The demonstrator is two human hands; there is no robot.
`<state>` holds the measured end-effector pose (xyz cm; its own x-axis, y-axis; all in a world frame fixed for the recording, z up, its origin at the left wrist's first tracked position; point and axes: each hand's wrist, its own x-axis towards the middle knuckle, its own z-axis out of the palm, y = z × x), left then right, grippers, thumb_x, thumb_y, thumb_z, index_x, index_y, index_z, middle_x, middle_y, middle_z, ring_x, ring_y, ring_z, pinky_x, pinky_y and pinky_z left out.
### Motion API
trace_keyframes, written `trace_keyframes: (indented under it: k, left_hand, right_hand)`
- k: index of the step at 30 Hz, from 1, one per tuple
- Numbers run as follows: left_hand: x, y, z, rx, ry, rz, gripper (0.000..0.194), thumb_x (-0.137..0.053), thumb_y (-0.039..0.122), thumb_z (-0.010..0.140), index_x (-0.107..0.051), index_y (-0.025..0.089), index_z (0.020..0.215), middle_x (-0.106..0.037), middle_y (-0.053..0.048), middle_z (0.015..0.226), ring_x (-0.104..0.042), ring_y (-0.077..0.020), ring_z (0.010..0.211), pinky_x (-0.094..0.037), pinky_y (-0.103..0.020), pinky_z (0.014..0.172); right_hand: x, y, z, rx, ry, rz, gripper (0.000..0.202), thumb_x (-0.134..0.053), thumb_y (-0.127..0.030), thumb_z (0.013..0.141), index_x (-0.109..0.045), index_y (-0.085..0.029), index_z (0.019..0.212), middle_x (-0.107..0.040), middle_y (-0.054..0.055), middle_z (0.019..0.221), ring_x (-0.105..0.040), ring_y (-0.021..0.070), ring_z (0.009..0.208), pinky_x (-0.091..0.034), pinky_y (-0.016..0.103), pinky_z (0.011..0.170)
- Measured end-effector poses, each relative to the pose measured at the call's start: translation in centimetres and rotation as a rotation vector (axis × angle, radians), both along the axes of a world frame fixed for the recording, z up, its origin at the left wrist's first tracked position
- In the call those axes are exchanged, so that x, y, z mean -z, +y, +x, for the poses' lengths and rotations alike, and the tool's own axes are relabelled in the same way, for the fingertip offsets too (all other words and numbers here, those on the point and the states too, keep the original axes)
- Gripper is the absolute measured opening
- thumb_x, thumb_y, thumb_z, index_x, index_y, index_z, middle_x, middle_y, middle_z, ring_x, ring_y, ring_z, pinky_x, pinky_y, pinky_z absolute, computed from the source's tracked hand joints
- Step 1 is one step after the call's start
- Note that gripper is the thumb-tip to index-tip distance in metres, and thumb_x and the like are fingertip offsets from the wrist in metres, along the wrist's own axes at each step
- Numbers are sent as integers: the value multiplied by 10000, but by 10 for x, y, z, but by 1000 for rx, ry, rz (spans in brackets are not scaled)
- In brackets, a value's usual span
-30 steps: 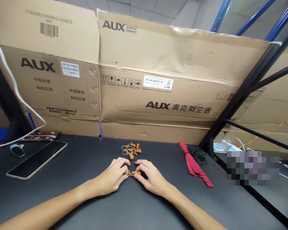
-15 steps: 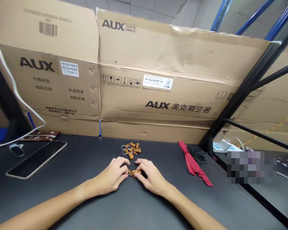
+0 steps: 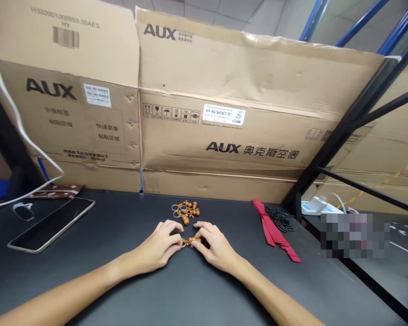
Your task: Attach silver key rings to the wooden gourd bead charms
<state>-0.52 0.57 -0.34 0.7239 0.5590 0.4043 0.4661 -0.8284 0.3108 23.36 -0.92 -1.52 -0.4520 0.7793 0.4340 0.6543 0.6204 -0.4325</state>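
Note:
Between my two hands, low over the black table, is a small gourd keychain (image 3: pixel 192 241) with brown wooden beads and a metal ring. My left hand (image 3: pixel 163 244) pinches its ring end between thumb and fingers. From the other side, my right hand (image 3: pixel 213 246) has its thumb and fingers closed on the wooden gourd end. Just beyond my fingertips lies a pile of similar gourd keychains (image 3: pixel 187 212), with orange cords and silver rings.
A dark tablet (image 3: pixel 52 225) and glasses (image 3: pixel 23 211) lie on the black table (image 3: pixel 139 294) at left. Red ribbon strips (image 3: pixel 275 233) and black pieces (image 3: pixel 280 219) lie at right. Cardboard (image 3: pixel 211 136) stands along the back, beside a black metal frame (image 3: pixel 333 131).
The keychain between my hands has shifted slightly, and more of its ring and beads shows. Both hands stay in nearly the same place; the view has tilted a little.

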Motion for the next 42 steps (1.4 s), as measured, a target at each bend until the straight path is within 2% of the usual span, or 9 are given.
trace_keyframes:
  k: [4,7,10,14,20,26,32,37,42]
  left_hand:
    - [0,-1,0,-10,-11,0,76,-526,209,926,-591,199,887,-541,-89,1173,-489,-256,1118,-416,-410,927]
    - [1,-2,0,-11,-30,22,106,-515,214,935,-597,192,872,-554,-91,1154,-496,-253,1099,-427,-406,914]
    - [0,-1,0,-9,-20,29,181,-449,161,957,-598,186,858,-553,-86,1154,-503,-238,1078,-426,-397,905]
    - [-1,0,0,0,3,8,181,-446,152,960,-597,193,868,-541,-80,1170,-495,-238,1099,-413,-402,917]
    - [0,0,0,11,-6,6,118,-497,184,946,-594,190,879,-544,-86,1173,-495,-242,1107,-412,-400,915]
    - [0,1,0,18,-11,16,150,-487,150,947,-600,195,859,-549,-76,1181,-496,-237,1116,-402,-396,920]
    - [0,0,-1,11,-14,33,128,-514,184,938,-613,198,858,-553,-79,1165,-503,-242,1099,-410,-396,908]
    - [0,1,-1,12,-29,55,161,-493,157,944,-609,193,838,-559,-81,1160,-503,-240,1092,-407,-390,900]
    - [0,2,-1,34,-35,60,160,-510,141,931,-627,200,839,-565,-75,1155,-503,-241,1084,-413,-385,884]
  right_hand:
    - [-2,-4,-3,-49,-1,-5,60,-605,-257,888,-586,-206,862,-613,119,1225,-573,242,1150,-457,395,945]
    - [-4,-8,-6,-120,-8,-16,65,-612,-269,888,-594,-210,869,-606,111,1244,-577,233,1142,-456,385,947]
    - [-4,-6,-6,-96,-5,-12,65,-610,-268,888,-595,-206,874,-607,114,1241,-577,233,1137,-456,388,944]
    - [-3,-3,-2,-26,1,2,67,-603,-262,888,-589,-201,863,-610,118,1228,-572,239,1137,-455,398,938]
    - [-5,-10,-7,-139,-10,-17,65,-619,-263,880,-587,-207,872,-607,105,1242,-573,224,1141,-449,378,945]
    - [-3,-6,-6,-31,-8,1,70,-609,-254,888,-583,-200,851,-614,115,1214,-564,234,1156,-448,389,942]
    - [-3,-9,-7,-134,-20,2,72,-627,-264,878,-585,-207,866,-603,97,1240,-570,217,1140,-449,376,947]
    - [-1,-6,-7,-44,-2,39,68,-603,-260,886,-586,-201,858,-620,119,1200,-574,238,1135,-463,394,925]
    - [0,-5,-7,-23,-36,104,60,-604,-253,884,-595,-195,880,-629,115,1177,-576,241,1127,-457,396,937]
